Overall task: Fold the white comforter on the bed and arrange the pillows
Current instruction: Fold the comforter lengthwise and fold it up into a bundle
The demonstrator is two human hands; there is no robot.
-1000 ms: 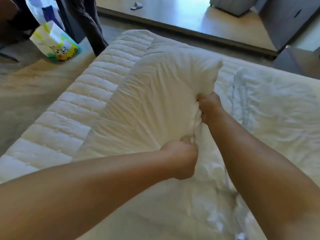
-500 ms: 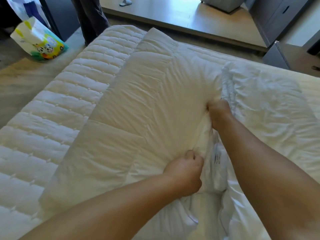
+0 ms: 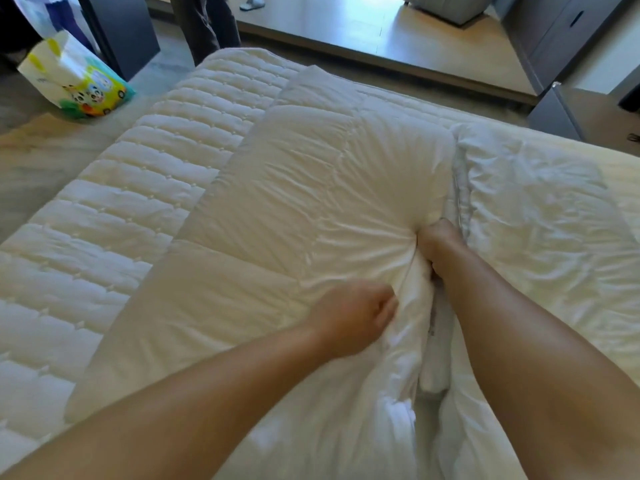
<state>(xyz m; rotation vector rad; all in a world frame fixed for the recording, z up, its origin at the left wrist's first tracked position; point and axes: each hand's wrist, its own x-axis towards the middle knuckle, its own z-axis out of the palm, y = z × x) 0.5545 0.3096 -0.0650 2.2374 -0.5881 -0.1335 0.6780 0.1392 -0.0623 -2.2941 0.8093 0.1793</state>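
Observation:
A white pillow [image 3: 322, 188] lies flat across the middle of the bed, on top of the white comforter [image 3: 214, 327]. My right hand [image 3: 438, 242] is clenched on the pillow's near edge, bunching the fabric. My left hand [image 3: 353, 317] rests loosely curled against the same edge, a little nearer to me, fingers touching the fabric. A second white pillow [image 3: 540, 216] lies to the right, side by side with the first. More crumpled white bedding [image 3: 346, 438] fills the space between my forearms.
The quilted mattress [image 3: 114, 216] shows bare on the left. On the floor at the far left stands a colourful printed bag [image 3: 81, 81]. A person's dark trouser legs [image 3: 211, 26] stand beyond the bed's far corner. Dark furniture [image 3: 561, 39] stands at the back right.
The pillow was held up off the bed and has come down flat beside the second pillow. My left hand's grip has loosened; my right hand stays clenched on the edge.

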